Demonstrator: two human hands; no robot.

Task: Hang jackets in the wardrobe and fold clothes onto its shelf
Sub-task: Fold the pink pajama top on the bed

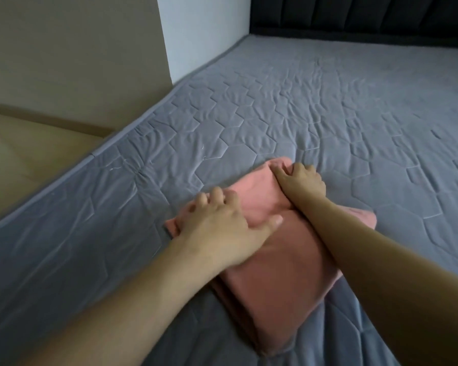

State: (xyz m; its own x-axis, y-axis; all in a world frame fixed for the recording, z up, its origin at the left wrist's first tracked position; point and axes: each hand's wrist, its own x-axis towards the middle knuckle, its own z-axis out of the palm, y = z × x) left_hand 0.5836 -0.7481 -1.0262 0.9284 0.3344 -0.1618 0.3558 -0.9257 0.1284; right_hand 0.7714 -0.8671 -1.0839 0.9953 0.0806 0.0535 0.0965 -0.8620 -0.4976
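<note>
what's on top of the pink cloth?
Both hands: left hand lies on pink cloth, right hand curls at its far edge. Beneath shows grey mattress; anything between is hidden.

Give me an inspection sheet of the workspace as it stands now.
Surface: grey quilted mattress cover with hexagon stitching, wrinkled.
Job's things: folded pink cloth garment lying on the bed near its front edge.
Clutter: nothing seen.
Grippers: left hand rests on the garment's left edge, fingers bent; right hand grips its far corner.
Cables: nothing seen.
Surroundings: dark padded headboard, white wall, beige cabinet side, beige floor.
</note>
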